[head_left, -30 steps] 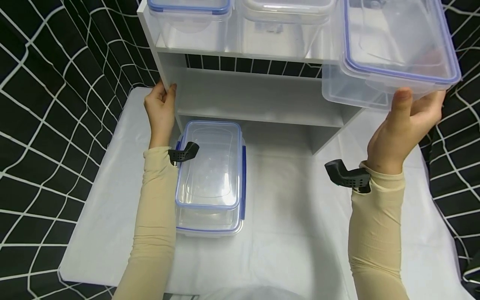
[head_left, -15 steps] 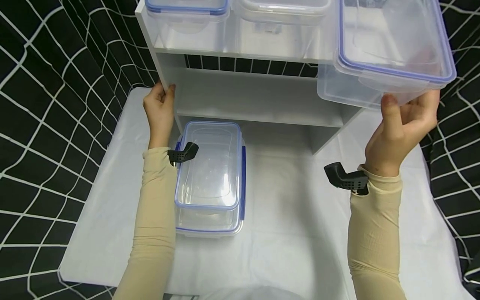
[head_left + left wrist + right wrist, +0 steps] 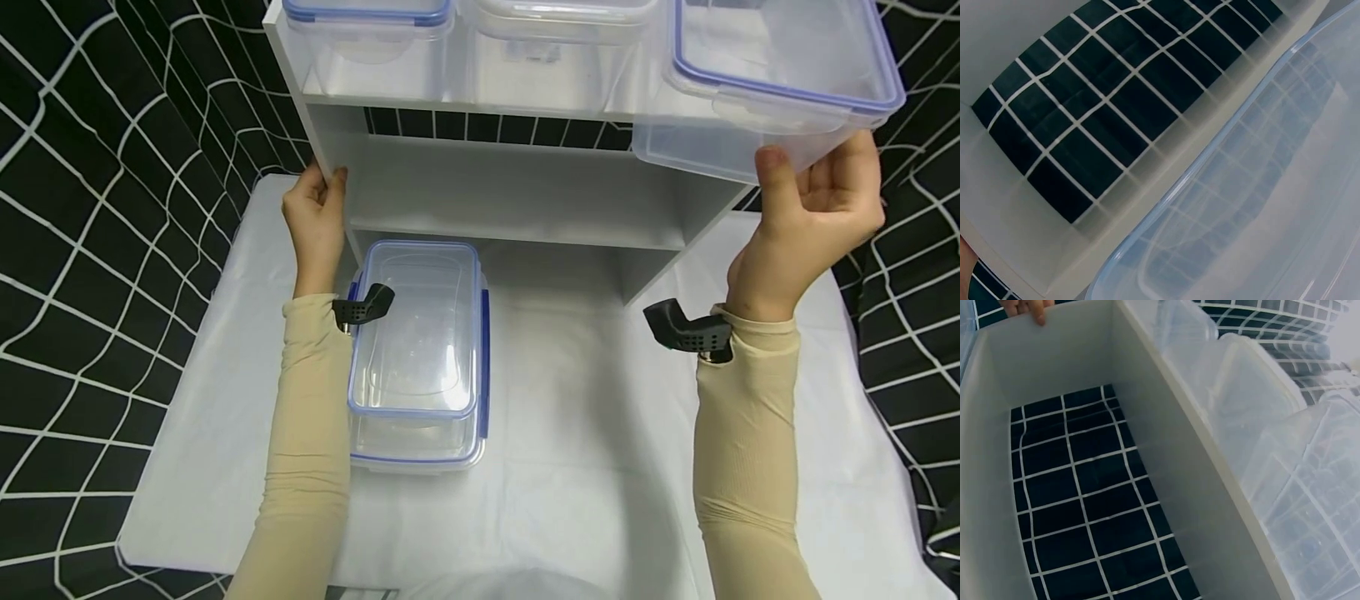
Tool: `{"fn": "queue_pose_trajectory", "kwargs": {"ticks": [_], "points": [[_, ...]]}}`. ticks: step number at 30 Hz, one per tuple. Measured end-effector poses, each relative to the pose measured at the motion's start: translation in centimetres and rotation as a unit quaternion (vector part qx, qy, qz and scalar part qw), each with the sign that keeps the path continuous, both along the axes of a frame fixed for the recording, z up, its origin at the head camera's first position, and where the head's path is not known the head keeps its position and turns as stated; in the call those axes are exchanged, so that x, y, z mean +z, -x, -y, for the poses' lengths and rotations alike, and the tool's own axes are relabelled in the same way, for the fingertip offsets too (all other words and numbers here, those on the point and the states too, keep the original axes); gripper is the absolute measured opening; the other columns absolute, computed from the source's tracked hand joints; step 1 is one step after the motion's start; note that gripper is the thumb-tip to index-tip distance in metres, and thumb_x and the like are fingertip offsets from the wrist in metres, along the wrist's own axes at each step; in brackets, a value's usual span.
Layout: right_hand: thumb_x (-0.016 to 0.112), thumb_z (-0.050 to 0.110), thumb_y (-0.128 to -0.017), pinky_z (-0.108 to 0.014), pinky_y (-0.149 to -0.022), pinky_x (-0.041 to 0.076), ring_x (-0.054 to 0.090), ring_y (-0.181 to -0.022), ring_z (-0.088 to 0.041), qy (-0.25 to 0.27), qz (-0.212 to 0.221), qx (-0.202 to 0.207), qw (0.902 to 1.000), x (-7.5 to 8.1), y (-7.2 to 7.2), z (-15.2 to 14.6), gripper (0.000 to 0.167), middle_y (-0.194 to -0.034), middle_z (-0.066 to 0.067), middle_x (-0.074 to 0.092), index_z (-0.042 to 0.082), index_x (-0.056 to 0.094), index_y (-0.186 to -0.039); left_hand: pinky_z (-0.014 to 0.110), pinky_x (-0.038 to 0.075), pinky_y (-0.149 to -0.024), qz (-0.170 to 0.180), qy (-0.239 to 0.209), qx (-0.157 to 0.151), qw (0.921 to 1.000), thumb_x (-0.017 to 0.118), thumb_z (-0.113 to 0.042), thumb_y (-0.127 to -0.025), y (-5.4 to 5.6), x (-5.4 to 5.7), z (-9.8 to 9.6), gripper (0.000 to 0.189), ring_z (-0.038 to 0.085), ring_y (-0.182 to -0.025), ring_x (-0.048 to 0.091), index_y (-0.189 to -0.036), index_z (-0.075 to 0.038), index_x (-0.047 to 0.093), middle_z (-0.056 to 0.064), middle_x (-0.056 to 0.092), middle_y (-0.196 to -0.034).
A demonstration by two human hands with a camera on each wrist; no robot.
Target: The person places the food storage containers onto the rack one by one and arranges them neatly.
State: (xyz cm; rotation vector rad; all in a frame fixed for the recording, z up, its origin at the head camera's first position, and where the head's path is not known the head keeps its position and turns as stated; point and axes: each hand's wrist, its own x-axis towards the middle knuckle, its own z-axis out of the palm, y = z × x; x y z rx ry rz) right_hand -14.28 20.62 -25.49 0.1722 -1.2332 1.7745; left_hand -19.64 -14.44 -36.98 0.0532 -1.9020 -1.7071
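Observation:
A white shelf unit (image 3: 517, 196) stands at the back of the table. My left hand (image 3: 315, 225) grips the front edge of its left side panel between thumb and fingers. At the top right, my right hand (image 3: 813, 221) holds a clear plastic food container (image 3: 757, 154) with a blue-rimmed lid from beneath its front right corner, thumb against the near wall. The container overlaps the right end of the top shelf and juts past its front edge. In the right wrist view, the container (image 3: 1316, 544) shows at the lower right beside the other boxes.
Left of it on the top shelf stand a blue-lidded container (image 3: 367, 62) and a white-lidded container (image 3: 558, 71). Two stacked clear containers (image 3: 416, 333) with blue edges lie on the white table (image 3: 558, 500) near my left forearm. Black cloth with white grid lines (image 3: 82, 333) surrounds the table.
My right hand has carried the container slightly left, then up and back over the top shelf. The left hand has stayed on the side panel, and the stacked containers have not moved.

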Motion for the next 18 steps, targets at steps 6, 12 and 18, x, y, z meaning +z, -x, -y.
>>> {"fn": "queue_pose_trajectory", "kwargs": {"ticks": [6, 12, 18], "points": [[0.063, -0.006, -0.063, -0.038, -0.089, 0.045, 0.055, -0.095, -0.034, -0.002, -0.018, 0.029, 0.9994, -0.5, -0.1, 0.1, 0.04, -0.101, -0.024, 0.06, -0.007, 0.063, -0.104, 0.027, 0.05, -0.087, -0.003, -0.002, -0.001, 1.0, 0.055, -0.002, -0.094, 0.1, 0.0, 0.1, 0.026, 0.024, -0.104, 0.063, -0.117, 0.011, 0.06, 0.022, 0.063, -0.115], [0.068, -0.009, -0.064, -0.038, -0.089, 0.045, 0.054, -0.094, -0.033, 0.004, -0.018, -0.003, 0.9998, -1.0, -0.5, 0.5, 0.04, -0.101, -0.023, 0.06, -0.007, 0.061, -0.104, 0.027, 0.05, -0.087, 0.002, 0.009, -0.002, 1.0, 0.055, -0.003, -0.094, 0.1, 0.0, 0.2, 0.027, 0.022, -0.103, 0.064, -0.118, 0.009, 0.06, 0.021, 0.064, -0.114], [0.077, -0.005, -0.063, -0.037, -0.09, 0.045, 0.055, -0.095, -0.032, -0.006, -0.004, 0.004, 1.0, -1.1, 0.5, 0.0, 0.045, -0.103, -0.023, 0.059, -0.006, 0.063, -0.106, 0.027, 0.05, -0.087, 0.007, 0.003, -0.003, 1.0, 0.056, -0.003, -0.094, 0.1, -0.1, 0.3, 0.027, 0.022, -0.103, 0.064, -0.118, 0.01, 0.06, 0.021, 0.064, -0.114]]}}
